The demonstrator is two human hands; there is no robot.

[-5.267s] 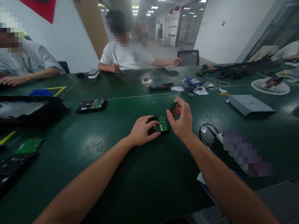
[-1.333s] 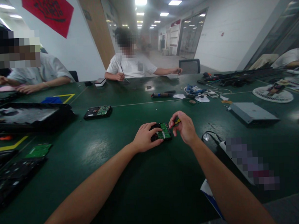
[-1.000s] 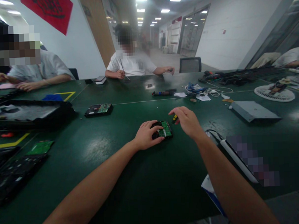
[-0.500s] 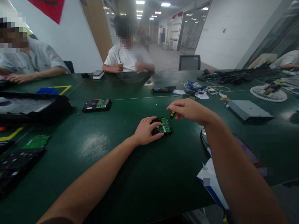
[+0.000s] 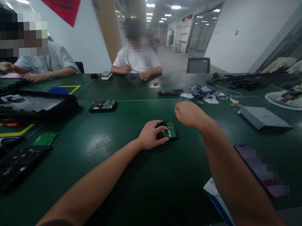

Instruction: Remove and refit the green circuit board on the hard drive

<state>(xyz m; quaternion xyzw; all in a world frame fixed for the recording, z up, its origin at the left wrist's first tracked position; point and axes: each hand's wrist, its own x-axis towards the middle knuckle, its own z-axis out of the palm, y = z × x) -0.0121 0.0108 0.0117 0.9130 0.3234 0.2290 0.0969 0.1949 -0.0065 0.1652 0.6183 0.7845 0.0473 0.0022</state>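
Observation:
A hard drive (image 5: 171, 129) lies on the dark green table with its green circuit board facing up. My left hand (image 5: 152, 134) holds it from the left, the thumb at the near edge and the fingers across its top and far side. Just to the right of the drive, slightly above the table, my right hand (image 5: 189, 114) is closed in a fist round a small screwdriver (image 5: 177, 121). Only a bit of the tool shows beneath the fist; the fingers hide the rest.
Another hard drive (image 5: 103, 105) lies farther left. A black casing (image 5: 35, 103), a green circuit board (image 5: 45, 139) and a black part (image 5: 18, 165) are at left. On the right are a metal box (image 5: 265, 116), cables (image 5: 202, 90) and a phone (image 5: 258, 168). Co-workers sit opposite.
My right hand has turned and its fingers have curled into a fist, covering the yellow-and-black handle seen before. My left hand stays on the drive. The whole view has shifted slightly.

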